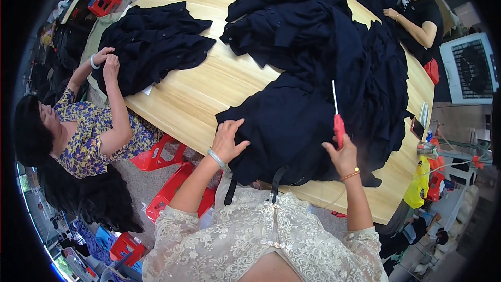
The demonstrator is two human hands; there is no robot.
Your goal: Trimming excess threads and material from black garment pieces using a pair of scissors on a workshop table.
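Dark navy garments (pixel 292 120) lie in a wide heap across the wooden table, with the nearest piece spread out before me. My left hand (pixel 228 140) rests at the left edge of that piece, thumb and fingers apart, holding nothing. On the right, my right hand (pixel 344 156) is closed around the handle of a red-handled tool with a long slim pale blade (pixel 339 122). Its blade points away from me, over the dark cloth. Whether the tool has one blade or two cannot be made out. Two dark straps (pixel 277 183) hang at the table's near edge.
A person at the left handles another dark buttoned garment (pixel 156 36). Another person stands at the far right with dark cloth. Red stools (pixel 180 190) stand below the left table edge. A phone (pixel 417 128) lies near the right edge, beside a yellow bag (pixel 417 183).
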